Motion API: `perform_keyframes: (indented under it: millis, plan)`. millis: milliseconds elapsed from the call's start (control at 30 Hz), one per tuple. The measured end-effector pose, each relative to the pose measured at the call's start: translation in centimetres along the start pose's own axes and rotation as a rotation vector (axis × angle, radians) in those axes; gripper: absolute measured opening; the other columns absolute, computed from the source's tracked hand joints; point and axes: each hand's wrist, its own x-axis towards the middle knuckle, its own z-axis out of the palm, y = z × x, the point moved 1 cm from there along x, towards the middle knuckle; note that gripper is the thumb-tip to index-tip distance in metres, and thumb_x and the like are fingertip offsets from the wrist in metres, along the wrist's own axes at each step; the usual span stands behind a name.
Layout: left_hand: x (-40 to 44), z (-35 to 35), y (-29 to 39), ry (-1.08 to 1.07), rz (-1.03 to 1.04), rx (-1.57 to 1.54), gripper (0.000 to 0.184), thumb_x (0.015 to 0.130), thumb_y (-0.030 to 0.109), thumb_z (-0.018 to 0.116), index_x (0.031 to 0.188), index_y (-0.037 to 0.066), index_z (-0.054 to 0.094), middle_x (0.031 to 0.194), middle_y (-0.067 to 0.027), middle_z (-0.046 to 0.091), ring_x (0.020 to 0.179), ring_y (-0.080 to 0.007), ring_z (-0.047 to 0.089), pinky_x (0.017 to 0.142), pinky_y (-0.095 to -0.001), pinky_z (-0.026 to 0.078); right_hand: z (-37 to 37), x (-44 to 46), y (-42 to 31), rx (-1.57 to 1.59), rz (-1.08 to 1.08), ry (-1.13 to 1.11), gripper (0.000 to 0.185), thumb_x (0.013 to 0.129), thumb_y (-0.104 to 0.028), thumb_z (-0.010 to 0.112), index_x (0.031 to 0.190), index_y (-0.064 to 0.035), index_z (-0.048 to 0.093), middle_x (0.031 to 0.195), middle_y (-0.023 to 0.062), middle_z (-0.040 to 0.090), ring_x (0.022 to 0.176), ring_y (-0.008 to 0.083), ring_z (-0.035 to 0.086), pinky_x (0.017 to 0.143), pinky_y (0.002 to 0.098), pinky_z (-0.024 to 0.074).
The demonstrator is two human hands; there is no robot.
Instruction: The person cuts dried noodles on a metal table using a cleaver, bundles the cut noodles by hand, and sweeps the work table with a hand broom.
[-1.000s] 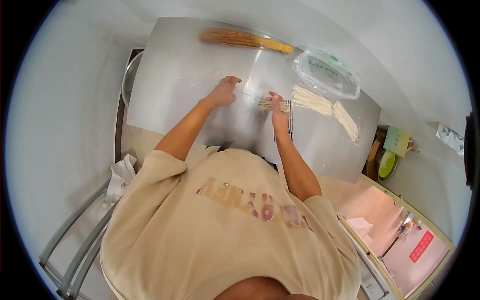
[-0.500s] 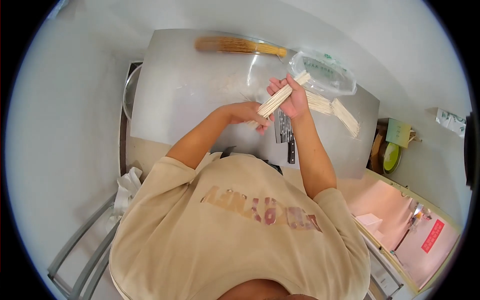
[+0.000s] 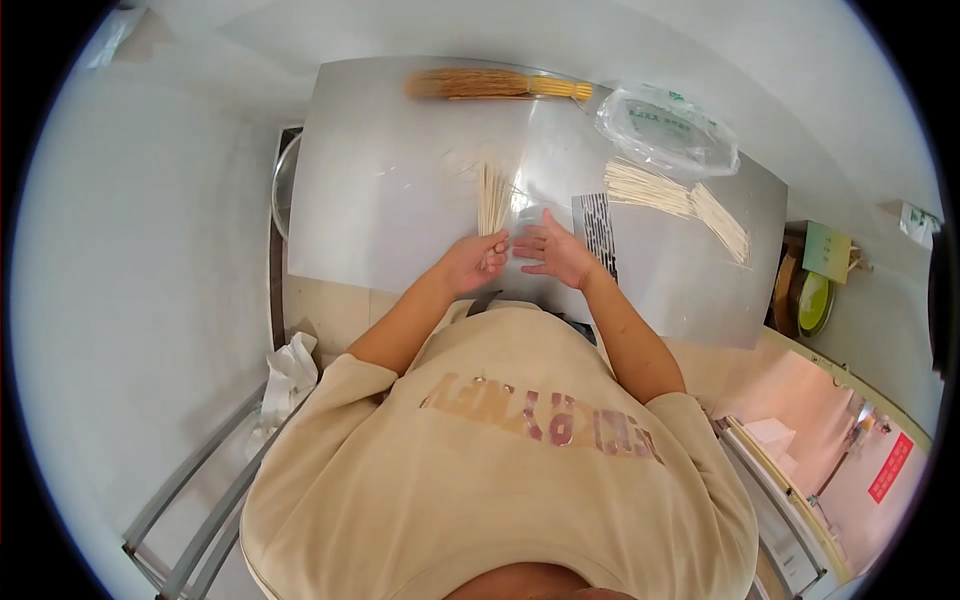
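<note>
My left hand (image 3: pixel 476 262) is closed around the lower end of a bundle of thin pale sticks (image 3: pixel 493 200), whose tops fan out away from me. Just right of it, my right hand (image 3: pixel 556 253) has its fingers spread and holds nothing. A cleaver (image 3: pixel 597 232) with a patterned dark blade lies on the metal table (image 3: pixel 400 190) beyond my right wrist; its handle is hidden by my forearm. Two more groups of pale sticks, a wider one (image 3: pixel 648 189) and a narrower one (image 3: pixel 722 222), lie to the right of the cleaver.
A straw brush (image 3: pixel 490 84) lies along the table's far edge. A clear plastic bag (image 3: pixel 668 130) with green print is at the far right. Off the right edge are a green bowl (image 3: pixel 815 303) and a box (image 3: pixel 827 251). White cloth (image 3: pixel 290 375) hangs at the lower left.
The stick bundle has moved left and now stands away from me in my left hand. My right hand has let go of it and come down beside my left hand.
</note>
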Motion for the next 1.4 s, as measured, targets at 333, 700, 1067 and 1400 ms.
perform_keyframes:
  millis: [333,700,1067,1400]
  plan:
    - [-2.6,1.5,-1.8,0.010,0.036,0.203,0.033,0.106,0.038,0.049,0.118,0.007,0.055,0.068,0.0029,0.047,0.048,-0.0066,0.038,0.040,-0.0224,0.030,3.9,2.1,-1.1,0.081,-0.073,-0.253,0.050,0.100,-0.043,0.058,0.129,-0.0026,0.055,0.124,0.0156,0.061,0.124,0.0288,0.055,0.108,0.0489,0.0411]
    - [-5.0,2.9,-0.3,-0.057,-0.043,0.317,0.025,0.105,0.033,0.052,0.095,0.010,0.056,0.063,0.0021,0.048,0.042,-0.0081,0.037,0.038,-0.0248,0.030,6.1,4.3,-4.7,0.469,-0.243,-0.093,0.028,0.096,-0.016,0.066,0.119,-0.0033,0.058,0.098,0.0107,0.066,0.087,0.0259,0.065,0.087,0.0419,0.0558]
    - [-15.8,-5.7,2.7,0.266,0.062,0.432,0.026,0.103,0.033,0.056,0.090,0.010,0.057,0.061,0.0037,0.043,0.043,-0.0070,0.036,0.041,-0.0238,0.029,-7.9,7.5,-1.5,-1.029,-0.472,0.889,0.044,0.095,-0.034,0.062,0.119,0.0023,0.062,0.107,0.0217,0.071,0.105,0.0349,0.067,0.092,0.0438,0.0531]
    - [-14.0,-2.9,2.5,0.273,0.148,0.255,0.026,0.103,0.033,0.055,0.091,0.011,0.057,0.063,0.0031,0.044,0.045,-0.0082,0.036,0.042,-0.0235,0.030,-8.1,9.3,-1.8,-1.833,-0.669,0.721,0.016,0.089,-0.010,0.053,0.100,-0.0037,0.063,0.091,0.0165,0.071,0.083,0.0324,0.071,0.069,0.0433,0.0576]
